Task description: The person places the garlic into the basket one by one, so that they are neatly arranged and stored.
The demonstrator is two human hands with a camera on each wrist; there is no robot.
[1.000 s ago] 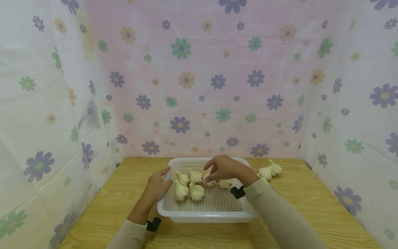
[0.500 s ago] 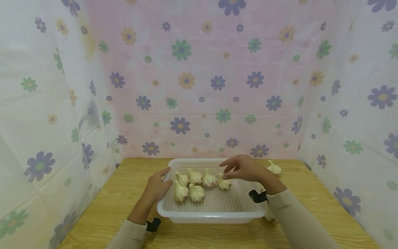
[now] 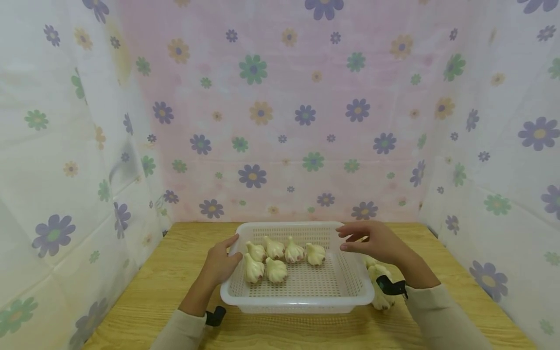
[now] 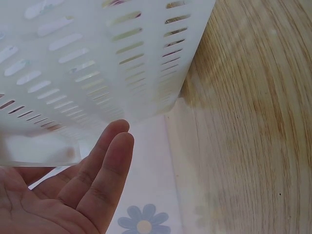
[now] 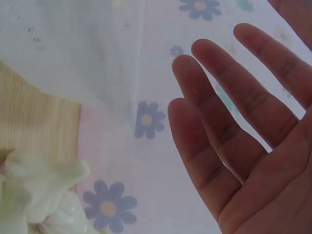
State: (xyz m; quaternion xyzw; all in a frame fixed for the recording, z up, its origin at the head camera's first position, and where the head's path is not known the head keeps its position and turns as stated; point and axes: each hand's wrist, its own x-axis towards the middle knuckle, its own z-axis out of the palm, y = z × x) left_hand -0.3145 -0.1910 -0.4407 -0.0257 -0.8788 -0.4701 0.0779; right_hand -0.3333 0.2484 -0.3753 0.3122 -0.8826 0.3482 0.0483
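A white plastic basket [image 3: 302, 301] with slotted walls stands on the table, and several garlic bulbs [image 3: 276, 270] lie inside, mostly in its left and back parts. At the left rim my left hand [image 3: 220, 260] holds the basket, thumb over the edge and fingers along the outer wall. The left wrist view shows those fingers [image 4: 109, 168] below the slotted side. My right hand [image 3: 374, 240] hovers by the back right corner of the basket, fingers apart and holding nothing. More garlic bulbs [image 3: 379, 272] lie on the table right of the basket, partly hidden by the right hand and wrist.
The wooden table [image 3: 166, 287] extends on both sides of the basket. Flower-printed cloth [image 3: 284, 121] hangs behind it and at both sides. A black wrist mount [image 3: 391, 286] sits on the right wrist, another black mount [image 3: 216, 316] on the left.
My right hand has moved right, from over the garlic bulbs in the basket to its right rim, uncovering the bulbs there. The left hand and the basket have stayed in place.
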